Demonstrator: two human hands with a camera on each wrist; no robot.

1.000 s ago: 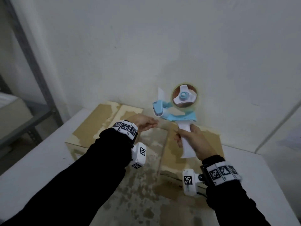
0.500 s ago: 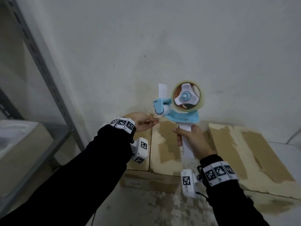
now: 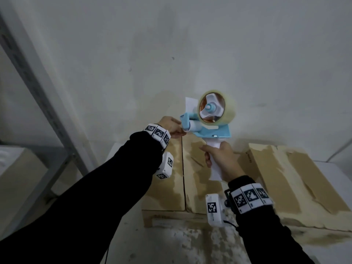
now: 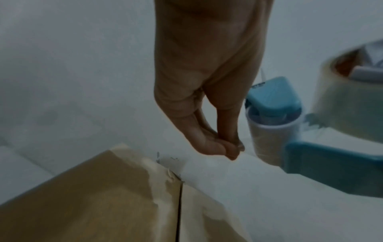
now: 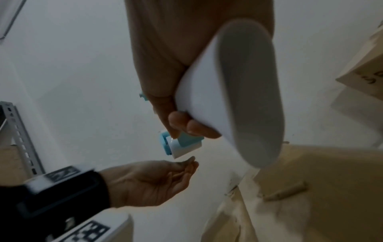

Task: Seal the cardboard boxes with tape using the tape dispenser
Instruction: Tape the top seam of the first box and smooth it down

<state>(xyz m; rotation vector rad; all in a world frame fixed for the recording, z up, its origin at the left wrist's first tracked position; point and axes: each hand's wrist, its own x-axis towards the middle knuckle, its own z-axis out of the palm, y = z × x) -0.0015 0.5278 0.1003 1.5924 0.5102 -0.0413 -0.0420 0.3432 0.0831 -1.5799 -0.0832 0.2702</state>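
- Tape dispenser point(image 3: 207, 119), held upright above the far end of the left cardboard box point(image 3: 171, 180); the box's open seam point(image 3: 183, 168) runs from the person toward the wall, directly below.
- Right hand point(image 3: 219, 159) wraps the white handle.
- Left hand point(image 3: 171, 126), nearer the roller, pinches fingertips together at the tape end; whether tape is caught cannot be told.

The tape dispenser point(image 3: 207, 130) is light blue with a white handle, its tape roll point(image 3: 217, 107) clear yellowish. The cardboard boxes point(image 3: 182, 168) are tan with paler patches; black sleeves point(image 3: 106, 187) carry black-and-white checked tags.
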